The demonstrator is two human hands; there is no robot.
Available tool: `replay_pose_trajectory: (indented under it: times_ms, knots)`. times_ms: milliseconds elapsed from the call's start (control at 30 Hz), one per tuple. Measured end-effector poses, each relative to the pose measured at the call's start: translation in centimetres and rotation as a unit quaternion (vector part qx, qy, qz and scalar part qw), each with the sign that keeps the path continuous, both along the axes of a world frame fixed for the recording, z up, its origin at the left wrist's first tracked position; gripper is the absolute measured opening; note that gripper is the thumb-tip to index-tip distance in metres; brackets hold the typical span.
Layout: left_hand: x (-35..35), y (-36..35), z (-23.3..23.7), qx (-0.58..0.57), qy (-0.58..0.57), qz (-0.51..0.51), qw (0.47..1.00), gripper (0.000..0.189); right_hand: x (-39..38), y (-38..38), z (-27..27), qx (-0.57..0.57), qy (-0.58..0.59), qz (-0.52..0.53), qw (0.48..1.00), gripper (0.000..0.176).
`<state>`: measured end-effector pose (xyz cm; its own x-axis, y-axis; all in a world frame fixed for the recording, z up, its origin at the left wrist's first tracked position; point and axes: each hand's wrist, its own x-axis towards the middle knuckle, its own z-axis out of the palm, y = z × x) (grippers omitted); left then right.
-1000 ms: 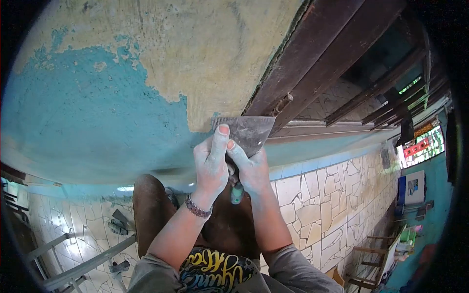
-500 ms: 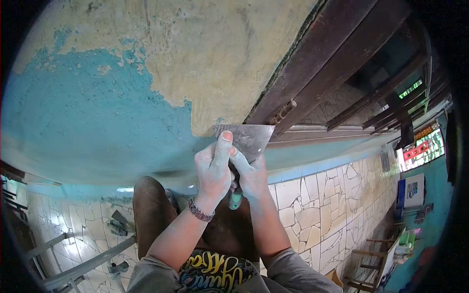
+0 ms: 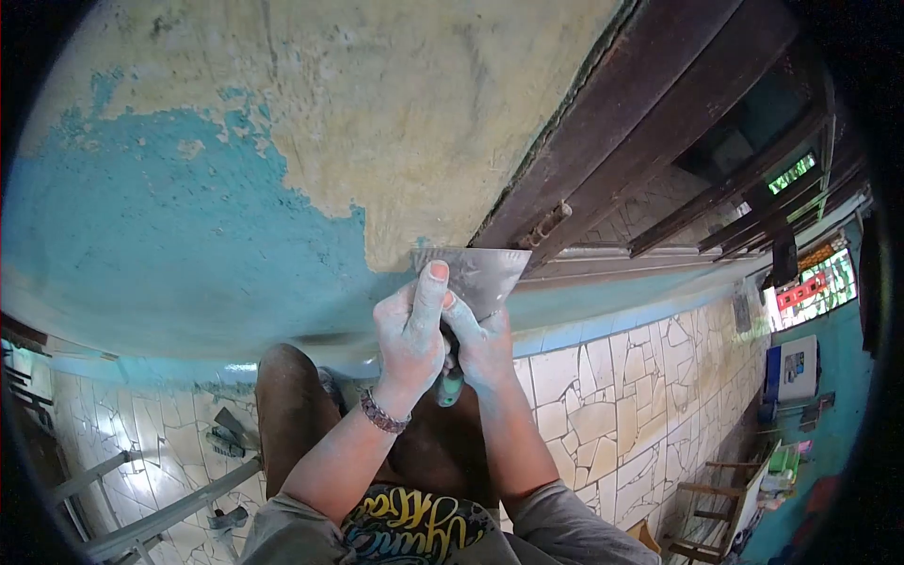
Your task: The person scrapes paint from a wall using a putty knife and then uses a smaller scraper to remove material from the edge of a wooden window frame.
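Note:
Both dusty hands grip one paint scraper (image 3: 482,280), which has a wide metal blade and a green-and-black handle. My left hand (image 3: 411,325), with a beaded bracelet at its wrist, closes round it from the left, thumb up against the blade. From the right, my right hand (image 3: 480,344) wraps the handle, its thumb near the other. The blade's straight edge lies at the wall (image 3: 235,217), at the lower tip of a bare beige patch beside the dark wooden frame (image 3: 574,160). Blue paint covers the wall left of and below that patch.
A metal ladder (image 3: 179,504) stands at lower left, near a second scraper (image 3: 230,422) on the stone-patterned floor (image 3: 603,424). A metal fitting (image 3: 551,224) juts from the wooden frame. At far right are a wooden chair (image 3: 711,513) and a white box (image 3: 799,367).
The scraper's blade edge sits slightly lower in view, along with the wall patch. Both hands keep the same hold on the tool.

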<state>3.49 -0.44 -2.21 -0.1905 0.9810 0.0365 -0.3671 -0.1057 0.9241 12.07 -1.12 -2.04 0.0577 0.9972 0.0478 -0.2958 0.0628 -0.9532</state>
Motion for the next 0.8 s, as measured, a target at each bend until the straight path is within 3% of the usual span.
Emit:
replay_pose_trajectory:
  times_ms: [133,233,333,433,800]
  knots:
    - [0.4,0.1,0.0,0.026,-0.021,0.017,0.999,0.047,-0.2,0.1,-0.6,0.023,-0.009,-0.021,0.999,0.019]
    - [0.1,-0.4,0.4,-0.040,-0.019,-0.012,0.999,0.046,0.2,0.0,-0.7,0.016,-0.021,-0.016,1.000,0.019]
    - [0.5,0.2,-0.3,0.023,0.001,0.023,0.999,0.045,0.3,0.1,-0.5,0.021,-0.022,-0.015,0.999,0.020]
    - [0.0,0.0,0.0,-0.006,-0.024,-0.020,0.999,0.045,-0.1,0.2,-1.0,0.044,-0.021,-0.038,0.998,0.021]
    - [-0.4,0.1,-0.6,0.013,0.026,-0.020,0.999,0.046,-1.0,-0.2,-1.6,0.052,-0.013,-0.078,0.996,0.024]
